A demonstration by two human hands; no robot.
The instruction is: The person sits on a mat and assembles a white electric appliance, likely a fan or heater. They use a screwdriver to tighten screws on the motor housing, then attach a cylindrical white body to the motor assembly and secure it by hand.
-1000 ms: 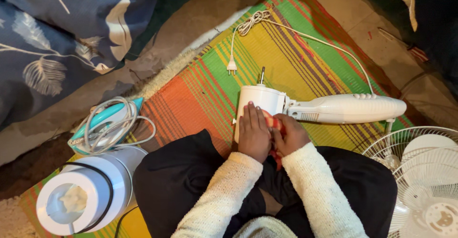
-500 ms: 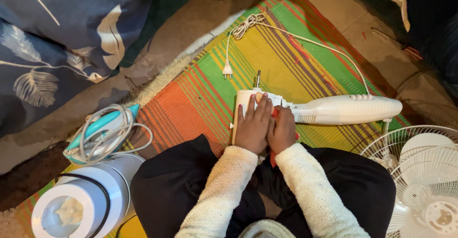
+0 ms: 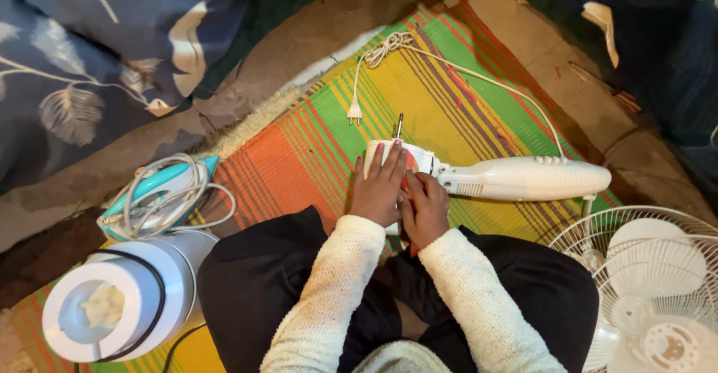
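Note:
A white fan motor housing (image 3: 421,159) with a long white stem (image 3: 523,178) lies on its side on the striped mat (image 3: 299,141) in front of my knees. A thin metal shaft (image 3: 399,124) sticks out of the housing's far end. My left hand (image 3: 380,190) lies over the housing with its fingers stretched along it, holding it down. My right hand (image 3: 426,212) sits just beside it, closed around a red-handled tool (image 3: 408,181) that shows between the two hands. The tool's tip is hidden.
The fan's white cord (image 3: 479,81) runs over the mat to a coil and a plug (image 3: 354,110). A white fan grille (image 3: 651,283) lies at the right. A teal iron (image 3: 161,193) and a white cylindrical appliance (image 3: 112,306) stand at the left, below a dark patterned blanket (image 3: 75,66).
My left hand has slid further forward over the motor housing. My right hand has stayed close beside it with the red tool.

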